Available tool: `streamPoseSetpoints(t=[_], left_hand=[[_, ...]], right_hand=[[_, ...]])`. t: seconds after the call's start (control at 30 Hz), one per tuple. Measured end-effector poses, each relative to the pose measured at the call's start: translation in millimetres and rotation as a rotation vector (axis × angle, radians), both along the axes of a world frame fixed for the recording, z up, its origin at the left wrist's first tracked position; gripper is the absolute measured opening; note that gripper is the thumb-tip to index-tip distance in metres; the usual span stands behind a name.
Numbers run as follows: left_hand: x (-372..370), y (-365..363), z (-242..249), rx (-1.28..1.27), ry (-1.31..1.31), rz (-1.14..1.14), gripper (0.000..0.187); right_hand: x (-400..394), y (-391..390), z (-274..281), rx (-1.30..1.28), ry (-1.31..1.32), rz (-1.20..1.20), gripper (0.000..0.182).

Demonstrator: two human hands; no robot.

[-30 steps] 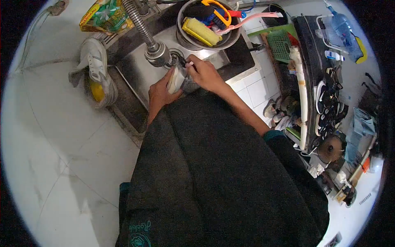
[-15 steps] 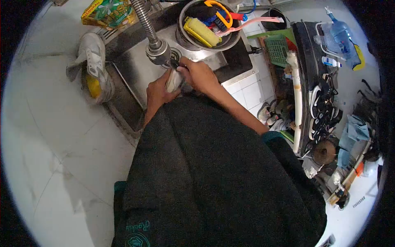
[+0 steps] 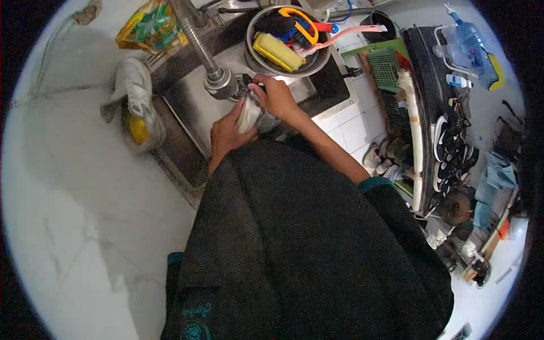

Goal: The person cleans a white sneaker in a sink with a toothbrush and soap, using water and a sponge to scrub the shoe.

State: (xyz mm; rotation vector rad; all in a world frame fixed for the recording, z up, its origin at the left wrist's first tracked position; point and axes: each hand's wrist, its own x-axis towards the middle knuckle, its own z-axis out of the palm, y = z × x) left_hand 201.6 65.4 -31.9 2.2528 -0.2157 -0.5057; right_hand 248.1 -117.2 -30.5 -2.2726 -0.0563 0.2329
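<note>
Over the steel sink, both hands are on a shoe with a pale sole and greyish upper. My left hand grips its lower left side, fingers along the sole. My right hand is closed at the shoe's far end, pinching a dark part that I cannot make out clearly. Just left of the fingers hangs the round head of a spring-hose faucet. Much of the shoe is hidden by the hands and the dark apron.
A metal basin holding a yellow brush and other brushes stands at the sink's back right. Another pale shoe sits on the left ledge, near a green and yellow packet. Shoes and a green basket are at right.
The view has shifted slightly, so the surroundings sit a little lower and to the right on the left side. Both hands still hold the shoe near the faucet head, with the right fingers slightly repositioned.
</note>
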Motion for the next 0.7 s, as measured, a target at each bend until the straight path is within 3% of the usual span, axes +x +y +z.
streamPoseSetpoints(t=[0.1,0.2,0.23,0.33,0.43,0.53,0.63,0.7], left_hand=[[-5,1,4,-0.149,-0.184,0.150,0.066],[-5,3,21,-0.231,0.033,0.388,0.061],[-7,6,6,-0.172,-0.107,0.446,0.061],[-15,9,5,-0.489,0.084,0.549,0.068],[-12,12,-3,-0.355,-0.097,0.388,0.080],[-6,11,23,-0.183,-0.002,0.351,0.073],[-7,26,10,0.101,-0.409,0.133,0.062],[-22,23,20,0.055,-0.249,0.271,0.056]], right_hand=[[-10,7,2,0.133,0.041,-0.131,0.030],[-22,10,-19,0.216,0.146,-0.170,0.030],[-25,12,-16,0.207,0.167,-0.163,0.030],[-26,20,-19,0.282,0.137,-0.238,0.029],[-16,27,-34,0.377,0.078,-0.293,0.028],[-19,31,-23,0.422,0.050,-0.292,0.027],[-19,34,-21,0.397,0.027,-0.236,0.027],[-25,32,-19,0.408,0.074,-0.228,0.027]])
